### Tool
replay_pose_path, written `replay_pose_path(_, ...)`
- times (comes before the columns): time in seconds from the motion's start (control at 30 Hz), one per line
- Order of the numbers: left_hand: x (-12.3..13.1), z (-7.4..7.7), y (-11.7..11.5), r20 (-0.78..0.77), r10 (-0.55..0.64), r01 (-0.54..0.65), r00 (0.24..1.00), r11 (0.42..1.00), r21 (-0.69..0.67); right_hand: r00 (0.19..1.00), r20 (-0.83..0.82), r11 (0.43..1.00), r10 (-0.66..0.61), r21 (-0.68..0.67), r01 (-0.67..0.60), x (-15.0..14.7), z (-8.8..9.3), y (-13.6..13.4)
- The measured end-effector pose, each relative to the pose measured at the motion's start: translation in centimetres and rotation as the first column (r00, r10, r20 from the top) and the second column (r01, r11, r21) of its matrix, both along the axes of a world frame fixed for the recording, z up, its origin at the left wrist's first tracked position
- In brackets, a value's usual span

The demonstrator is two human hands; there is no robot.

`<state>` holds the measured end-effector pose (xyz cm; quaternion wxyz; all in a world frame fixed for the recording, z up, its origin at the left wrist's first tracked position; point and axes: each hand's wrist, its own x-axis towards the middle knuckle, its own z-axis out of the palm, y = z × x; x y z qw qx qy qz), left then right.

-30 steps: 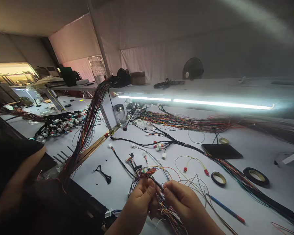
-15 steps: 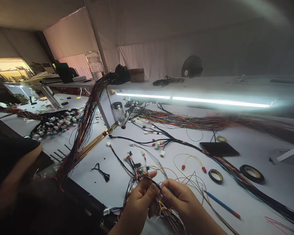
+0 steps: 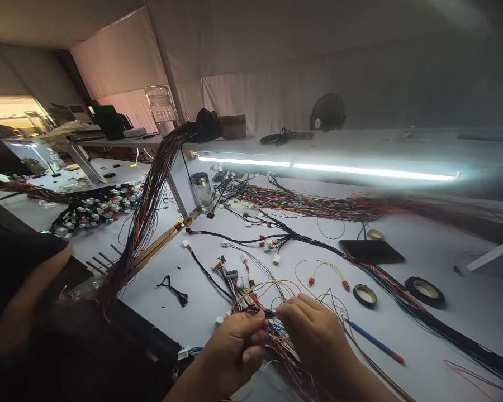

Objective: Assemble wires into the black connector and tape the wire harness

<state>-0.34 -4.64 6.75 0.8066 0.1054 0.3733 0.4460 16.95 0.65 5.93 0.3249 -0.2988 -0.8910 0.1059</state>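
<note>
A tangled bundle of coloured wires (image 3: pixel 272 340) with small connectors lies on the white table (image 3: pixel 452 329) near its front edge. My left hand (image 3: pixel 235 347) is curled into a pinch on the bundle's dark wires. Just to its right, my right hand (image 3: pixel 314 334) pinches the same wires, fingertips almost meeting the left hand's. More strands (image 3: pixel 260 287) loop out behind both hands.
Two rolls of black tape (image 3: pixel 425 291) (image 3: pixel 364 295), a blue pencil (image 3: pixel 373 345) and a dark flat pad (image 3: pixel 371 251) lie to the right. A thick wire harness (image 3: pixel 151 195) runs at the left. Another person's arm (image 3: pixel 20 301) fills the left edge. A lit strip lamp (image 3: pixel 327 168) hangs behind.
Both hands have shifted slightly lower and to the right on the wire bundle, and the left hand has closed tighter. The view has tilted a little.
</note>
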Motion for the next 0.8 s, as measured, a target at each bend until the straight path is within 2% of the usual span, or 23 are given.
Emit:
replay_pose_path(0.07,-0.2,0.1,-0.3,0.16,0.009,-0.008,0.987,1.0,-0.009,0.999,0.021,0.999,-0.024,0.024,0.024,0.3,-0.3,0.3)
replay_pose_path(0.13,-0.4,0.5,-0.7,0.288,0.061,-0.082,0.956,0.995,0.061,0.998,-0.002,0.998,-0.065,-0.003,0.065,0.8,-0.8,0.7)
replay_pose_path(0.2,-0.9,1.3,-1.2,0.334,0.125,-0.184,0.934,0.971,0.152,0.993,-0.053,0.993,-0.107,-0.061,0.104,1.3,-1.3,0.9)
replay_pose_path(0.23,-1.3,1.7,-1.5,0.308,0.165,-0.231,0.937,0.954,0.192,0.99,-0.076,0.989,-0.122,-0.091,0.115,1.5,-1.5,1.0)
replay_pose_path(0.3,-2.4,2.4,-2.1,0.146,0.233,-0.265,0.961,0.929,0.259,0.987,-0.095,0.984,-0.132,-0.135,0.118,1.7,-1.6,0.9)
replay_pose_path(0.37,-4.2,2.9,-3.0,-0.102,0.341,-0.291,0.935,0.897,0.333,0.986,-0.099,0.98,-0.135,-0.158,0.118,1.6,-1.5,0.8)
replay_pose_path(0.43,-6.7,3.0,-4.2,-0.315,0.461,-0.324,0.829,0.857,0.401,0.986,-0.1,0.978,-0.135,-0.174,0.116,1.5,-1.3,0.5)
replay_pose_path(0.5,-9.7,2.6,-5.7,-0.456,0.512,-0.357,0.728,0.851,0.385,0.986,-0.099,0.976,-0.134,-0.183,0.114,1.6,-1.4,0.3)
replay_pose_path(0.6,-13.8,1.1,-8.8,-0.678,0.403,-0.354,0.615,0.909,0.22,0.984,-0.111,0.982,-0.136,-0.144,0.12,2.0,-2.1,0.1)
replay_pose_path(0.67,-15.6,-0.2,-10.8,-0.798,0.305,-0.323,0.52,0.935,0.147,0.985,-0.105,0.985,-0.135,-0.121,0.122,2.3,-2.8,0.1)
replay_pose_path(0.73,-16.3,-1.5,-12.2,-0.846,0.248,-0.311,0.473,0.945,0.103,0.989,-0.079,0.987,-0.121,-0.115,0.112,2.6,-3.5,0.2)
replay_pose_path(0.8,-16.1,-2.7,-12.9,-0.856,0.213,-0.304,0.47,0.95,0.07,0.993,-0.061,0.99,-0.101,-0.104,0.095,2.9,-4.1,0.4)
